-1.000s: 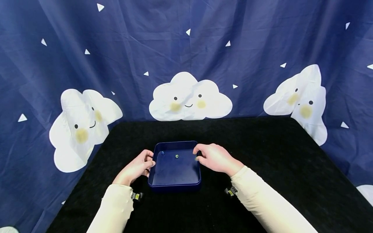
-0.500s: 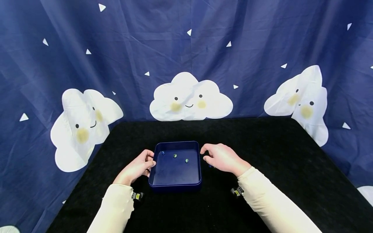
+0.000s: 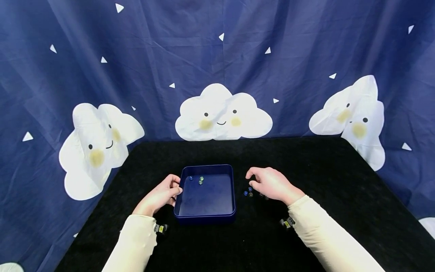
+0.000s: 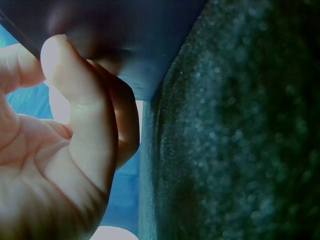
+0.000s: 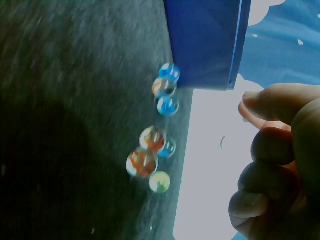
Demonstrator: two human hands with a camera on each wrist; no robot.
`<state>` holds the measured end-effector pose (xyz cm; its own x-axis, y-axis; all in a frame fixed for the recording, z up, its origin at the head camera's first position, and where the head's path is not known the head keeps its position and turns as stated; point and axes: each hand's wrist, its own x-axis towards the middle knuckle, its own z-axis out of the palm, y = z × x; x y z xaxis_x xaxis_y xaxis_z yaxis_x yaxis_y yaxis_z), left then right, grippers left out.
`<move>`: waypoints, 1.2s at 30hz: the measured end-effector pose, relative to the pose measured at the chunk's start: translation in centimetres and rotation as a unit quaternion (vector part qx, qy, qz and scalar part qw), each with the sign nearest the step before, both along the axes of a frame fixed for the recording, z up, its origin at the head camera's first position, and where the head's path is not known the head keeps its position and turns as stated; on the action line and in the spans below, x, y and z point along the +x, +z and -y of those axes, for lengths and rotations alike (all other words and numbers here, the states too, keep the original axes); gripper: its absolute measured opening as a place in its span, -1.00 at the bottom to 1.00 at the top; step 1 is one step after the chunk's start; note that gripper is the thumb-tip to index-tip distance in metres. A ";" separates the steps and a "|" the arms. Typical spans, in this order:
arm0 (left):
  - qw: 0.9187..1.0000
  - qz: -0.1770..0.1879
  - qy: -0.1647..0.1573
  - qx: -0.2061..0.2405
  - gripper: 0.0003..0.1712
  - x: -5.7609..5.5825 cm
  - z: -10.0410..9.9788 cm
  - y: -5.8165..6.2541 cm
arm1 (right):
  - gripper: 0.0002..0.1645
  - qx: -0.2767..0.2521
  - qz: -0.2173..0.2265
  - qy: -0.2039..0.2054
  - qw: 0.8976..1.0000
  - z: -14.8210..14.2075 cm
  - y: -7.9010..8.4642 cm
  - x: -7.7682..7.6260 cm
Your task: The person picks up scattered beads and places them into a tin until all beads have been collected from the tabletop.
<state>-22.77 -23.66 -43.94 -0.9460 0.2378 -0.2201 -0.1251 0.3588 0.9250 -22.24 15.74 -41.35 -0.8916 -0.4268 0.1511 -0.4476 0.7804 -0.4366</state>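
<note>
A square dark blue box (image 3: 205, 200) with low walls stands on the black cloth. Inside, near its back left, lie one blue marble (image 3: 191, 178) and two greenish marbles (image 3: 201, 182) side by side. My left hand (image 3: 162, 195) grips the box's left wall, thumb at the rim and fingers outside. Right of the box, my right hand (image 3: 273, 184) hovers with loosely bent fingers and nothing between thumb and forefinger. Under it several glass marbles lie on the cloth, among them blue marbles (image 5: 168, 105), orange-swirled marbles (image 5: 142, 163) and a green marble (image 5: 160, 182).
The black cloth (image 3: 306, 162) covers the table back to a dark blue curtain (image 3: 217, 45) printed with smiling clouds (image 3: 221, 117) and white triangles. A small wrist camera (image 3: 287, 223) sits at the right cuff, another camera (image 3: 161, 229) at the left.
My right hand let go of a greenish marble inside the box and moved right, over the loose marbles. The released marble rolled left, beside the other greenish one. My left hand stayed put.
</note>
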 end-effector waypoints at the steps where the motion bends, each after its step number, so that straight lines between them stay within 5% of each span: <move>1: 1.000 -0.001 -0.002 -0.002 -0.60 0.0 0.0 0.0 | -0.79 -0.001 0.004 -0.002 1.000 -0.2 0.0 0.0; 21: 1.000 -0.008 -0.007 0.003 -0.59 0.0 -0.1 -0.1 | -0.79 0.017 0.023 -0.035 0.999 -4.4 -2.6 -1.2; 36: 1.000 -0.007 -0.008 0.006 -0.58 0.2 0.0 0.2 | -0.82 0.059 0.035 -0.014 0.998 -4.4 -3.3 -1.2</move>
<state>-22.61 -23.61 -43.73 -0.9450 0.2549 -0.2049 -0.1073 0.3503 0.9305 -23.42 20.13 -44.62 -0.9098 -0.4132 0.0379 -0.3968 0.8394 -0.3714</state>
